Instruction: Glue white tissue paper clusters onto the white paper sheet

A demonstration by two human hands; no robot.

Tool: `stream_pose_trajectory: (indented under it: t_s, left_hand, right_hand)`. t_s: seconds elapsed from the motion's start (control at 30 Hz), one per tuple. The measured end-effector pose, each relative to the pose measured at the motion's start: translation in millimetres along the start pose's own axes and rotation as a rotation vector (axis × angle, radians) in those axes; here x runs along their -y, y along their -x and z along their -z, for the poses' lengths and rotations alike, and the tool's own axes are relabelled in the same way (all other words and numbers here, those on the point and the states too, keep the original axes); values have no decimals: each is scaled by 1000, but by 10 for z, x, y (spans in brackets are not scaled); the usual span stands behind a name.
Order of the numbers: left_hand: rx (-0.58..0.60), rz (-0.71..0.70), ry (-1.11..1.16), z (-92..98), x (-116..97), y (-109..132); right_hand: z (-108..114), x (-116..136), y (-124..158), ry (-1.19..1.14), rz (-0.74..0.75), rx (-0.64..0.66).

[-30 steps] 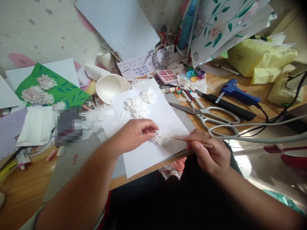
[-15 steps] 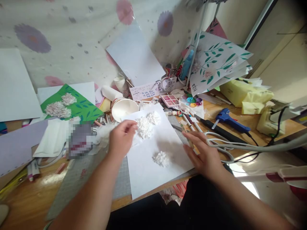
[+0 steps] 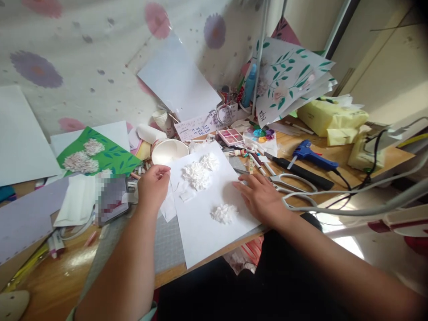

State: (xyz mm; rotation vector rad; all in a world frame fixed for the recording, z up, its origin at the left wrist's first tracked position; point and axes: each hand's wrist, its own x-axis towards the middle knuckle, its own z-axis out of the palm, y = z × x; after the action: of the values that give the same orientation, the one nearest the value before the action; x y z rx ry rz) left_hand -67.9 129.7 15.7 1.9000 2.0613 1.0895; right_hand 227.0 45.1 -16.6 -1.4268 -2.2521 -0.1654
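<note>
A white sheet of paper (image 3: 200,232) lies on the desk before me, with white ruffled paper flowers on it. Two of these flowers (image 3: 196,174) touch near the top, and a single flower (image 3: 224,214) sits lower down. Beside the sheet's upper left edge is my left hand (image 3: 152,185), thumb and fingers pressed together; whatever is between them is hidden. My right hand (image 3: 262,196) rests palm down on the sheet's right edge, fingers stretched out and holding nothing. Just beyond its fingers lies a narrow, light patterned stick (image 3: 251,164). White paper scraps (image 3: 187,194) lie left of the paired flowers.
Scissors (image 3: 294,182) and a blue glue gun (image 3: 314,156) with trailing cable lie to the right. A paper bowl (image 3: 169,152), a pink palette (image 3: 230,137) and several pens stand behind the sheet. A green card with flowers (image 3: 117,154) leans at left. A grey cutting mat (image 3: 167,245) lies underneath.
My right hand has let go of the narrow stick and come down flat on the sheet. My left hand has drawn back leftward from the paired flowers. The view has shifted slightly.
</note>
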Motion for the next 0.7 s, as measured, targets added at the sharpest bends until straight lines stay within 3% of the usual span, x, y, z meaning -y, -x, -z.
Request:
stream_pose_trajectory:
  t_s: [0.2, 0.43, 0.57, 0.7]
  left_hand:
    - [191, -39, -169, -48, -9, 10]
    - [306, -185, -269, -55, -102, 97]
    - [345, -310, -281, -2, -235, 194]
    - [453, -475, -228, 40, -458, 374]
  right_hand:
    - [63, 29, -33, 53, -51, 129]
    - [50, 38, -17, 54, 26, 192]
    - [25, 22, 2, 43, 58, 169]
    - [-14, -11, 62, 23, 116, 19]
